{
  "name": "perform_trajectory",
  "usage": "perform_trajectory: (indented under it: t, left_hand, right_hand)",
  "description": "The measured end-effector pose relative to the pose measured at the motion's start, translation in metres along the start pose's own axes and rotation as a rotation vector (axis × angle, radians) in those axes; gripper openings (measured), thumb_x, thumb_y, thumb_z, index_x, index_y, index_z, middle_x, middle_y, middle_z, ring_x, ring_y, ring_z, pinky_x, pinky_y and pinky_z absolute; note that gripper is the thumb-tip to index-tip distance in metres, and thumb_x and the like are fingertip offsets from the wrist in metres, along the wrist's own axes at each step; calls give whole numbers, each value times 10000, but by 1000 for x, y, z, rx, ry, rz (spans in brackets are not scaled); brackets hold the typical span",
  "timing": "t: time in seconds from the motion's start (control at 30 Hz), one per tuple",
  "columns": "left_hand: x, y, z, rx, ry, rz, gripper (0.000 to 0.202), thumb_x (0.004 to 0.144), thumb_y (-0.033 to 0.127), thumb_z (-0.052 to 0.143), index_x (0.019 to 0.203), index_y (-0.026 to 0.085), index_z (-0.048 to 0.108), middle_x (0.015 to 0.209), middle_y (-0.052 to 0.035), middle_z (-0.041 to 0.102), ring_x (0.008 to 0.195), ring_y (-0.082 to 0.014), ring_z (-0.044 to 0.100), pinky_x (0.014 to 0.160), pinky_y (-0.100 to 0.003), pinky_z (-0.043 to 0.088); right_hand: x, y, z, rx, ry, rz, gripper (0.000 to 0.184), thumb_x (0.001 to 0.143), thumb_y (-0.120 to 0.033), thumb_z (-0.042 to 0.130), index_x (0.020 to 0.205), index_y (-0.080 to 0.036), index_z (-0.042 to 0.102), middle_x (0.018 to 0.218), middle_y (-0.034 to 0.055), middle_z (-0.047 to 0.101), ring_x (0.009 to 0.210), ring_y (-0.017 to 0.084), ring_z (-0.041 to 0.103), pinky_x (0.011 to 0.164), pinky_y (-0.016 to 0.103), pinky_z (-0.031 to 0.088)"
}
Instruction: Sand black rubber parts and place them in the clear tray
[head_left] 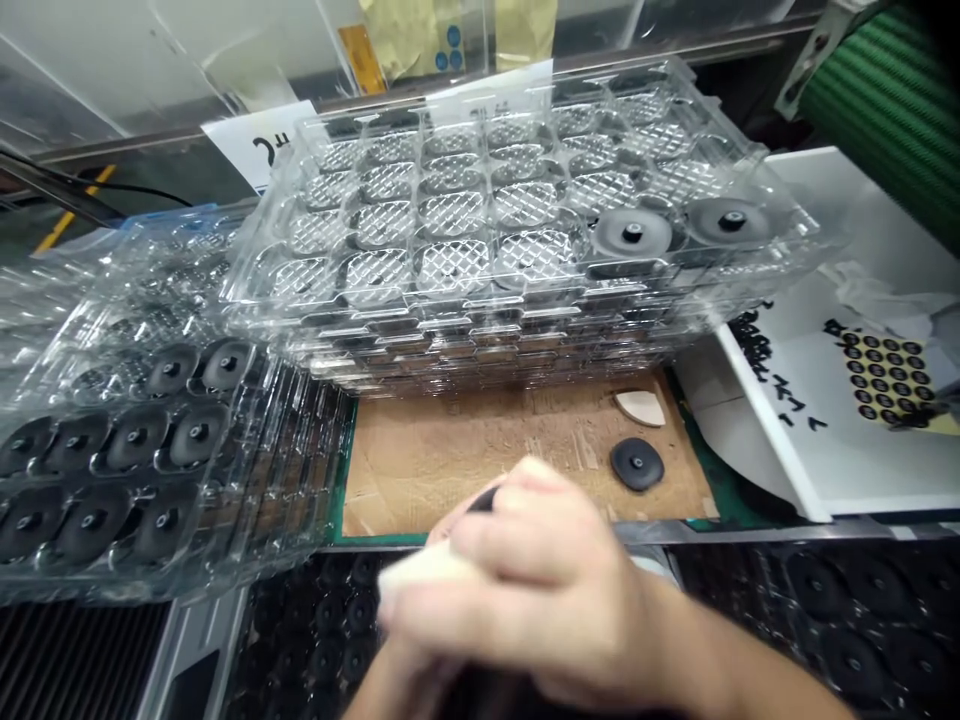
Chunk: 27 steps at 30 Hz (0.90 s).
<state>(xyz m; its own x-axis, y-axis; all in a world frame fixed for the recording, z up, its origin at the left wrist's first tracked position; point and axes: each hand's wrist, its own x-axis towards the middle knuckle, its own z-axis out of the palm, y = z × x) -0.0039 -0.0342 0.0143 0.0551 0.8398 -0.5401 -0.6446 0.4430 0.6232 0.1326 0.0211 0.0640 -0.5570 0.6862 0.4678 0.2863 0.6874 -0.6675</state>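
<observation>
My right hand is low in the middle, blurred by motion, with its fingers curled closed. A dark edge sticks out above the fingers and a white blur lies at their left; I cannot make out what either is. Under it a strip of my left hand shows, its fingers hidden. Beyond the hands lies a brown cardboard pad with one loose black disc and a beige wedge on it.
A stack of clear pocketed trays stands behind the pad, with two grey discs in its top right pockets. At the left is a clear tray holding several black discs. A white board with a dotted sheet lies right. Dark trays sit below.
</observation>
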Motion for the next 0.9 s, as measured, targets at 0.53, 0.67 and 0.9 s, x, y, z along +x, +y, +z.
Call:
perform_trajectory:
  t: [0.53, 0.67, 0.9]
  left_hand:
    - [12, 4, -4, -105, 11, 32, 676, 599, 424, 762, 1225, 263, 563, 1237, -84, 628, 1120, -272, 583, 953, -366, 474]
    - [9, 1, -2, -59, -15, 15, 602, 642, 397, 754, 1203, 261, 582, 1176, -65, 659, 1123, -239, 573, 932, -301, 476]
    - [7, 10, -6, -29, 19, -7, 500, 616, 332, 787, 1095, 287, 649, 1123, -21, 684, 1027, -217, 626, 815, -240, 526]
  right_hand:
    - [-54, 41, 41, 84, 63, 728, 263, 892, -250, 467, 1043, -190, 674, 932, 57, 705, 713, 153, 637, 615, 260, 492]
    - [-11, 4, 15, 133, 249, 410, 235, 906, -200, 451, 1038, -170, 643, 886, 48, 688, 750, 148, 615, 682, 262, 484]
    - [2, -6, 12, 93, -114, 336, 211, 885, -119, 476, 990, -167, 653, 844, 18, 678, 732, 147, 589, 678, 272, 424]
